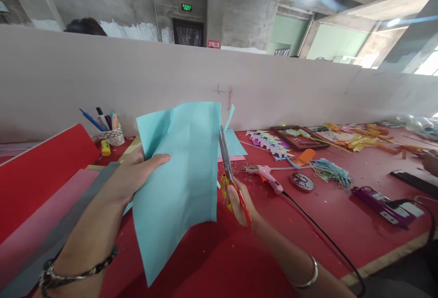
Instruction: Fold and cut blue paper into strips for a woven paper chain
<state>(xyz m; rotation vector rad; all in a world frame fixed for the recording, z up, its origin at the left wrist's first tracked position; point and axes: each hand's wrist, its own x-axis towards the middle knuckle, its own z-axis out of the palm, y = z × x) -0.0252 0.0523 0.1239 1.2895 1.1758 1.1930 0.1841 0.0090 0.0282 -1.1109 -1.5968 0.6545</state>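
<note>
My left hand (142,170) grips a large sheet of light blue paper (185,165) by its left side, thumb in front and fingers hidden behind. The sheet is raised off the table and bends near its upper left. In my right hand (239,197) are scissors (226,152) with red and yellow handles, blades pointing up beside the sheet's right edge. A narrow blue strip (230,116) curls out above the blade tips. Whether the blades are on the paper is hard to tell. Behind the scissors, more blue paper (234,145) lies over a pink sheet on the red table.
To the right are a pink glue gun (268,177), a round tin (302,181), a tassel bundle (331,171) and a purple power strip (379,204). Red board (51,170) and coloured sheets lie left, near a pen cup (114,136). Another person's hand (430,161) shows far right.
</note>
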